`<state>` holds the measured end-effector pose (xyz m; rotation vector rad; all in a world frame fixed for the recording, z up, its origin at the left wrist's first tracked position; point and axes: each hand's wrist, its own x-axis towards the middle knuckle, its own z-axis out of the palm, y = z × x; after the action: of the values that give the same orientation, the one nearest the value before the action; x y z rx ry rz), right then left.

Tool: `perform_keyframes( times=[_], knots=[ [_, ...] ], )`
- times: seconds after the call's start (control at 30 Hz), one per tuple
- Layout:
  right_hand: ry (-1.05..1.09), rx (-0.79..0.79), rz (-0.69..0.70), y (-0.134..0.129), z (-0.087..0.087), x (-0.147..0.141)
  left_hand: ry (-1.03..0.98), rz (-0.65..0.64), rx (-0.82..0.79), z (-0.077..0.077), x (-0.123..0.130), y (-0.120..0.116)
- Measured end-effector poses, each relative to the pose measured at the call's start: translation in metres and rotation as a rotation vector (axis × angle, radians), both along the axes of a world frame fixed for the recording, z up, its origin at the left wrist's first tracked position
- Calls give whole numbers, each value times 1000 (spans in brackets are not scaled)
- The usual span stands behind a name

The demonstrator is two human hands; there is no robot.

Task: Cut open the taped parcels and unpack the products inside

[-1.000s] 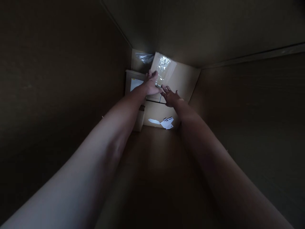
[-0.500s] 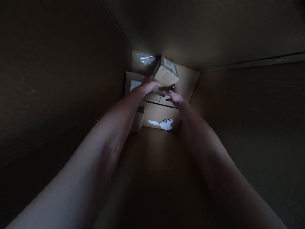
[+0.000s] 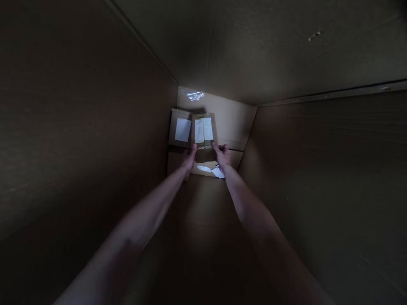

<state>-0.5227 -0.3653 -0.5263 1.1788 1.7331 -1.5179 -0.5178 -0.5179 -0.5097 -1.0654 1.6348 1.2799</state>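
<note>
Deep inside a big cardboard container, a small brown cardboard box is between my two hands, its white label facing up. My left hand grips the box's near left corner, thumb along the side. On the near right corner, my right hand presses its thumb, with the fingers curled. Another labelled cardboard box lies just left of the held one. Whether the held box rests on the bottom or hangs slightly above it, I cannot tell.
Tall dark cardboard walls close in on both sides and at the back. Clear plastic film lies in the far left corner. Below the held box, a flat cardboard box bears torn white paper.
The held box was tilted and farther back; now it is level, label up, nearer me and beside the left box. Both hands have come closer with it.
</note>
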Motion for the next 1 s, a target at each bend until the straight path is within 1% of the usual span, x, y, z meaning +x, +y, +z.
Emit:
perform_keyframes(
  times=[0.07, 0.1, 0.17, 0.23, 0.27, 0.33, 0.4, 0.43, 0.5, 0.57, 0.63, 0.7, 0.77, 0.8, 0.83, 0.9, 1.0],
  knots=[
    [-18, 21, -7, -12, 10, 14, 43, 25, -89, 7, 6, -2],
    [-6, -7, -17, -17, 18, 24, 86, 42, -105, 11, 9, -2],
    [57, -132, -40, -27, 39, 45, 188, 87, -99, 24, 17, -1],
    [120, -248, -90, -33, 64, 66, 257, 121, -94, 40, 27, 0],
    [140, -287, -118, -34, 78, 75, 275, 118, -93, 50, 32, -1],
    [168, -311, -165, -31, 105, 87, 309, 79, -87, 72, 41, -3],
    [197, -274, -178, -21, 136, 92, 345, 34, -70, 101, 47, -9],
    [211, -253, -171, -15, 153, 91, 369, 20, -54, 118, 49, -13],
    [246, -232, -137, 0, 194, 84, 441, 0, -12, 158, 50, -23],
    [359, -192, -96, 16, 248, 72, 546, -30, 28, 208, 46, -33],
    [556, -78, -60, 31, 313, 61, 664, -68, 75, 264, 40, -44],
    [726, 38, 19, 45, 382, 56, 756, -112, 138, 321, 37, -52],
    [790, 77, 129, 55, 445, 62, 792, -163, 191, 376, 40, -56],
    [793, 74, 167, 58, 472, 70, 796, -175, 189, 400, 45, -56],
    [789, 64, 180, 61, 495, 80, 797, -167, 170, 423, 53, -55],
    [780, 46, 153, 64, 532, 105, 793, -94, 127, 462, 75, -50],
    [788, 105, 156, 74, 570, 153, 773, 26, 175, 510, 121, -32]
  ],
)
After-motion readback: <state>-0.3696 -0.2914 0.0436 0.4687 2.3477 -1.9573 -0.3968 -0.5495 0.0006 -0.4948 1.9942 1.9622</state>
